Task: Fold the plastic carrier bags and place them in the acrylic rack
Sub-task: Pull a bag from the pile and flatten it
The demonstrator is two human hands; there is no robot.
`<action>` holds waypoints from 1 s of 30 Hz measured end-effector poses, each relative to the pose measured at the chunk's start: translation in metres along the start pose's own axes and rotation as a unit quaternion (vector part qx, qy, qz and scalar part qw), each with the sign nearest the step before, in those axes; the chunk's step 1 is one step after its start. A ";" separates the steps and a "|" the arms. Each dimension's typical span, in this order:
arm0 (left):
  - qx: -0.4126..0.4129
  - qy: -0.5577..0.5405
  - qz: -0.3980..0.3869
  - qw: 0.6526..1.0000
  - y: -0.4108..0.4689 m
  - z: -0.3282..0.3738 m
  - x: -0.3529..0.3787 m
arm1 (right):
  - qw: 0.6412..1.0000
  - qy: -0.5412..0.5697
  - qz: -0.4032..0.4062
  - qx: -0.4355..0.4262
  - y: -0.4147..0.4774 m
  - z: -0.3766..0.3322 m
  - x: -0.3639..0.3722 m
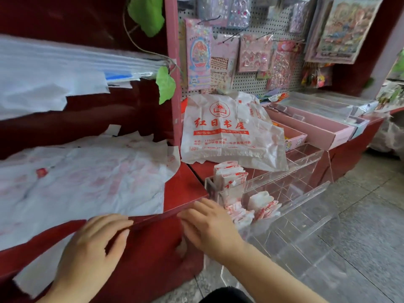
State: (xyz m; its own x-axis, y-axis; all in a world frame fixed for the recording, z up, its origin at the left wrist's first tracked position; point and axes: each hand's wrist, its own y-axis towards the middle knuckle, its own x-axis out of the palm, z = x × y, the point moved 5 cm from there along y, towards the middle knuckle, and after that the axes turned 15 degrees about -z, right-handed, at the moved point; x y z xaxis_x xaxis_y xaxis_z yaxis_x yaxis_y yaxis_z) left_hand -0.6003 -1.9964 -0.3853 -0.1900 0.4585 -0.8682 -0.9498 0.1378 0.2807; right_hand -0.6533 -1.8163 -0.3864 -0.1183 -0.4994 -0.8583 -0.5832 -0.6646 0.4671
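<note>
A white carrier bag with red print (227, 132) lies crumpled on the red counter, behind the clear acrylic rack (306, 193). Several folded bags (231, 178) stand in the rack's left compartments, with more folded ones (262, 204) lower down. A pile of flat white bags (83, 182) covers the left counter and hangs over its front edge. My left hand (94, 248) hovers at the counter's front edge, fingers apart, holding nothing. My right hand (207, 224) is beside the rack's left end, fingers spread, and nothing shows in it.
The red counter (185, 186) has a pink upright post (172, 73) at its middle. Pink trays (317, 127) sit at the right, under a pegboard (258, 62) hung with sticker packs. A stack of white sheets (54, 68) fills the upper left shelf. Grey floor tiles (367, 215) lie to the right.
</note>
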 end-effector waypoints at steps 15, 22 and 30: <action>-0.140 0.189 -0.086 0.968 -0.045 -0.104 -0.012 | 0.954 0.017 -0.272 0.121 0.121 -0.041 0.080; -0.115 0.115 -0.072 0.984 -0.051 -0.106 -0.020 | 0.967 -0.059 -0.213 0.127 0.122 -0.038 0.084; -0.106 0.115 -0.016 0.988 -0.046 -0.109 -0.019 | 0.984 -0.057 -0.167 0.019 0.117 -0.058 0.080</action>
State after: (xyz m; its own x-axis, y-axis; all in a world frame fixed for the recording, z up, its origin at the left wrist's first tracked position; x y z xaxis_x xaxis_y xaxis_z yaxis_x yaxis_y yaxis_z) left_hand -0.5800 -2.1073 -0.4260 -0.1876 0.2411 -0.9522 -0.9822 -0.0491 0.1811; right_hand -0.6843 -1.9669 -0.3879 -0.0034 -0.1901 -0.9818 -0.6348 -0.7582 0.1490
